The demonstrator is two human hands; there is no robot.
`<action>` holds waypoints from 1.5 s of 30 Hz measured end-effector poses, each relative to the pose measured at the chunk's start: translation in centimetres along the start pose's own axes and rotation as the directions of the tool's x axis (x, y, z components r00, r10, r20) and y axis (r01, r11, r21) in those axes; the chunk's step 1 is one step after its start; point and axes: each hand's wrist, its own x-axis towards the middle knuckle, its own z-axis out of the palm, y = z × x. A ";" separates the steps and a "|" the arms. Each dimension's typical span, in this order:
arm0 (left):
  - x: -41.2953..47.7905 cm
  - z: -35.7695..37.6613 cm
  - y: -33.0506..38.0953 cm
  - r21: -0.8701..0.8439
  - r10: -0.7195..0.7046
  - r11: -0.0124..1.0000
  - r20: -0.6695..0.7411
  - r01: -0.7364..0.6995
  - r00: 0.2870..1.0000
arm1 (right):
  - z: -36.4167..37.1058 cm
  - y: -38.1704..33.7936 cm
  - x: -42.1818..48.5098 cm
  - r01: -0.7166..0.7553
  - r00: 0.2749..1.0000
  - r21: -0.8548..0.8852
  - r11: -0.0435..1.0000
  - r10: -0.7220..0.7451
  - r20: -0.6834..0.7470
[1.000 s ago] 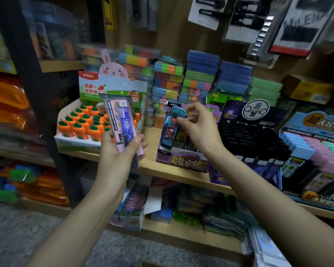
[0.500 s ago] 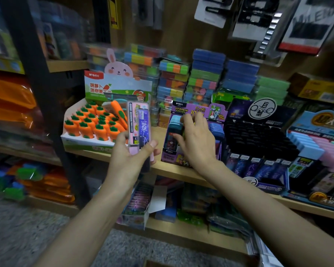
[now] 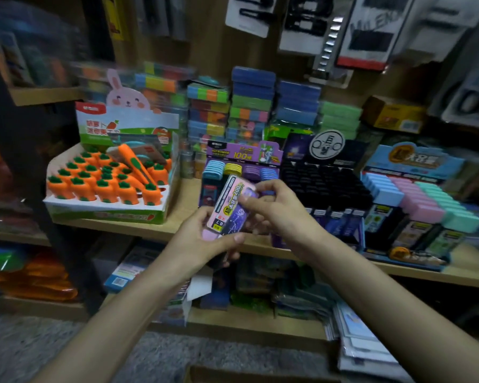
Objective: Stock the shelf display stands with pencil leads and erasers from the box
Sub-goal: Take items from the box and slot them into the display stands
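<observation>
My left hand (image 3: 202, 244) grips the lower end of a small stack of pink and purple pencil lead cases (image 3: 228, 210), held tilted in front of the shelf edge. My right hand (image 3: 274, 208) pinches the top case of that stack between thumb and fingers. Just behind them stands the purple lead display stand (image 3: 244, 161) with rows of blue, yellow and purple cases. At the bottom edge of the view shows the brown rim of a cardboard box (image 3: 233, 373).
A carrot eraser display (image 3: 108, 186) stands on the left of the wooden shelf (image 3: 183, 205). A black lead stand (image 3: 327, 183) and a pastel eraser stand (image 3: 421, 197) are to the right. Stacked coloured packs (image 3: 252, 100) line the back. Packets fill the lower shelf.
My right hand left the purple display stand and came back to the stack in my left hand, now pinching its top case. The left hand moved right and tilted the stack.
</observation>
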 end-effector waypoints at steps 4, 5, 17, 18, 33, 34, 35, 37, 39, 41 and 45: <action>0.0 1.5 -0.3 0.007 -0.021 1.000 0.049 0.021 0.999 | -3.5 1.8 -2.3 0.005 0.999 0.108 0.994 -0.001 -0.036; 0.1 2.0 -0.4 -0.015 -0.025 1.000 0.036 0.025 0.999 | -4.3 2.2 -2.9 0.028 0.998 0.111 0.993 -0.021 -0.062; 1.8 7.7 -0.2 -0.065 0.130 0.989 -0.085 -0.135 0.988 | -9.8 4.5 -7.7 0.084 0.977 -0.120 0.989 -0.057 0.207; 1.7 8.2 -0.3 -0.059 0.125 0.990 -0.051 -0.128 0.991 | -9.9 4.4 -7.7 0.103 0.978 -0.139 0.985 -0.075 0.194; 2.0 9.0 -0.4 -0.049 0.108 0.992 -0.122 -0.114 0.987 | -16.7 -0.2 -5.1 0.292 0.908 -0.244 0.925 -0.348 -0.233; 1.9 8.8 -0.4 -0.042 0.107 0.993 -0.121 -0.113 0.987 | -17.3 0.1 -4.7 0.280 0.891 -0.353 0.893 -0.379 -0.251; 1.8 8.7 -0.5 -0.038 0.105 0.993 -0.119 -0.110 0.987 | -17.7 0.7 -4.2 0.249 0.881 -0.447 0.859 -0.393 -0.264; 1.7 8.5 -0.6 -0.035 0.102 0.994 -0.117 -0.107 0.988 | -18.0 2.3 -3.5 0.191 0.883 -0.532 0.825 -0.381 -0.274; 1.6 8.4 -0.7 -0.029 0.099 0.994 -0.119 -0.103 0.988 | -17.8 4.2 -2.9 0.161 0.891 -0.564 0.810 -0.366 -0.270; 1.5 8.3 -0.8 -0.023 0.096 0.995 -0.125 -0.099 0.988 | -17.6 5.6 -2.6 0.146 0.889 -0.623 0.769 -0.379 -0.259; 1.4 8.3 -0.7 -0.009 0.084 0.996 -0.129 -0.086 0.988 | -17.4 6.2 -2.3 0.145 0.891 -0.657 0.740 -0.387 -0.239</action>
